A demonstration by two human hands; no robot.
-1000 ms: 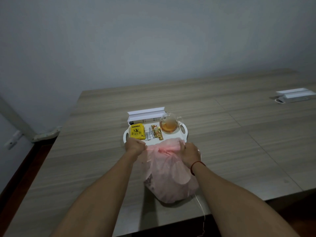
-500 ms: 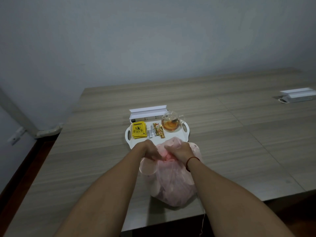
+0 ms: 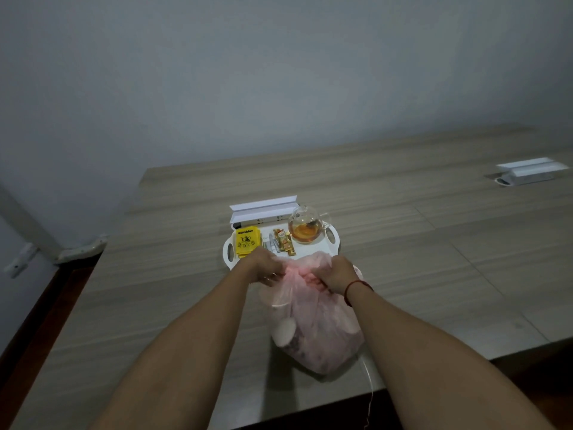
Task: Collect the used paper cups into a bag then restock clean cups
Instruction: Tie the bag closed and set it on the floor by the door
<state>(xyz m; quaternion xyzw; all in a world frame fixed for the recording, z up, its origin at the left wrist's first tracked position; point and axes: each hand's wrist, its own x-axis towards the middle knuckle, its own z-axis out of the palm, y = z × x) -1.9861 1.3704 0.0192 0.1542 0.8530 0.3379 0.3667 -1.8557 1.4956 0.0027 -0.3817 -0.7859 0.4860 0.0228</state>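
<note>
We grip the gathered mouth of the pink bag (image 3: pixel 319 336) with both fists, left hand (image 3: pixel 263 270) and right hand (image 3: pixel 339 276) curled tight on the plastic, close together. The bag stands on the table (image 3: pixel 434 274) near its front edge, its top just short of the white tray (image 3: pixel 228 252). Wide tabletop lies open to left and right of us.

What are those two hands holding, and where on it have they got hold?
Both the left hand and the right hand grip the pink plastic bag at its gathered top.
</note>
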